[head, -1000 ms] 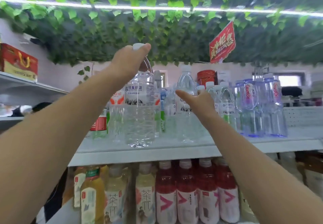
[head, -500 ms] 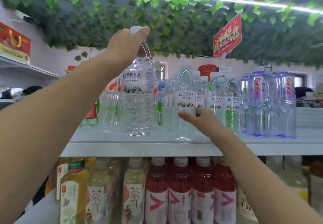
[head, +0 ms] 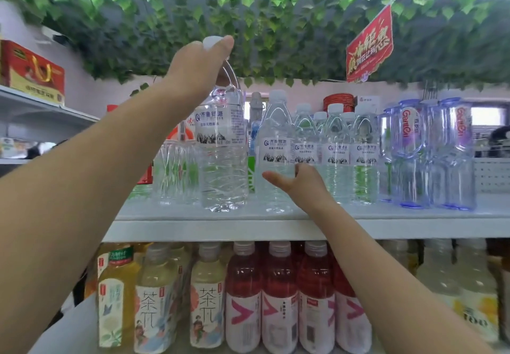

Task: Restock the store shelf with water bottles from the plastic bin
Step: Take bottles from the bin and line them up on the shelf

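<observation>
The water bottle [head: 224, 144] label reads 齐鲁锶源. The blue-tinted bottles [head: 411, 149] say Ganten. The tea bottles [head: 205, 298] show 茶π, and a pale bottle [head: 477, 312] shows 100.

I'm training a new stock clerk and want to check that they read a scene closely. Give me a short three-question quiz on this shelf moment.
1. True or false: the left hand grips the large water bottle at its cap end.
2. What fills the shelf below the water shelf? A) red drink bottles and tea bottles B) cans C) bread loaves
3. Fill in: the blue-tinted bottles stand to the ___ of the small water bottles.
Key: 1 true; 2 A; 3 right.
</observation>
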`<state>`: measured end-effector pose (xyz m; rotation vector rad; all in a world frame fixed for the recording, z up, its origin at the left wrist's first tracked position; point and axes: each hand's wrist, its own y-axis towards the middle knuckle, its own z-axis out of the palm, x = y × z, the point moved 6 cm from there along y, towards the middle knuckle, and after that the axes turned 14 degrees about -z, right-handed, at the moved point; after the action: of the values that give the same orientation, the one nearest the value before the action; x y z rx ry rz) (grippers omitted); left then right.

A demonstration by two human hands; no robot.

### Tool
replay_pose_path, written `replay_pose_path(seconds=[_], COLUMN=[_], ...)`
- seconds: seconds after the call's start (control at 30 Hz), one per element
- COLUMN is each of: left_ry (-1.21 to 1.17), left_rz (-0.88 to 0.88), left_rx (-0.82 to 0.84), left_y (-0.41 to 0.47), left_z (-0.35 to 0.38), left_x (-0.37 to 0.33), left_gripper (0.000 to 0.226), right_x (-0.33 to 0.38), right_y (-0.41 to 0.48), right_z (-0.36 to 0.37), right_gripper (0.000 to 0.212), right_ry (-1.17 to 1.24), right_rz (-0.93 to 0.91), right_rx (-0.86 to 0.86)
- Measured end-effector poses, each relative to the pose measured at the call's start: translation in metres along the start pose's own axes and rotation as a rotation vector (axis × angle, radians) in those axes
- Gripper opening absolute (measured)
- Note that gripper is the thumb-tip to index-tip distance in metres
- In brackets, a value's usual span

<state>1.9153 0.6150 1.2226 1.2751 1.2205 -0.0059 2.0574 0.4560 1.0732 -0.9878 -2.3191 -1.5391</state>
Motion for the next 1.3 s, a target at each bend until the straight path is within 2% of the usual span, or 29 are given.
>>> replay_pose_path(seconds=[0.03, 0.1, 0.37, 0.47, 0.57, 0.73, 0.87, 0.9, 1.03, 1.1, 1.17, 1.23, 1.3], left_ry=[-0.006, -0.009, -0.003, -0.005, -0.036, -0.047, -0.102, -0.116, -0.121, -0.136, -0.165, -0.175, -0.195], left_rz=[0.002, 0.006, -0.021, -0.030, -0.025, 0.013, 0.001, -0.009, -0.024, -0.025, -0.045, -0.068, -0.089], left_rx=[0.003, 0.000, -0.017, 0.003, 0.052, 0.054, 0.051, 0.055, 0.041, 0.035, 0.050, 0.053, 0.088], left_y=[-0.001, -0.002, -0.012, -0.020, -0.029, -0.046, -0.063, -0.068, -0.086, -0.093, -0.098, -0.100, -0.101], left_z=[0.000, 0.000, 0.003, 0.005, 0.007, 0.014, 0.022, 0.025, 0.040, 0.045, 0.052, 0.056, 0.060], left_x=[-0.001, -0.003, -0.007, -0.010, -0.016, -0.026, -0.031, -0.031, -0.033, -0.033, -0.031, -0.028, -0.024], left_gripper=[0.038, 0.040, 0.047, 0.047, 0.045, 0.037, 0.039, 0.039, 0.040, 0.036, 0.035, 0.035, 0.032], right_x=[-0.001, 0.002, 0.004, 0.002, 0.001, 0.035, 0.074, 0.082, 0.094, 0.094, 0.091, 0.087, 0.080], right_y=[0.000, -0.003, -0.009, -0.012, -0.021, -0.058, -0.095, -0.103, -0.125, -0.131, -0.133, -0.133, -0.133], right_z=[0.001, 0.001, 0.003, 0.001, -0.012, -0.044, -0.047, -0.044, -0.033, -0.029, -0.030, -0.032, -0.031], right_gripper=[0.089, 0.097, 0.099, 0.093, 0.087, 0.054, 0.044, 0.050, 0.098, 0.104, 0.092, 0.069, 0.062], right_ry=[-0.001, -0.028, -0.096, -0.117, -0.027, 0.289, 0.463, 0.469, 0.343, 0.331, 0.371, 0.410, 0.409], right_rz=[0.007, 0.002, 0.074, 0.084, 0.090, 0.000, -0.120, -0.149, -0.207, -0.194, -0.172, -0.155, -0.132], right_rx=[-0.006, -0.021, 0.037, 0.104, 0.086, -0.070, -0.026, -0.004, -0.019, -0.047, -0.102, -0.145, -0.139])
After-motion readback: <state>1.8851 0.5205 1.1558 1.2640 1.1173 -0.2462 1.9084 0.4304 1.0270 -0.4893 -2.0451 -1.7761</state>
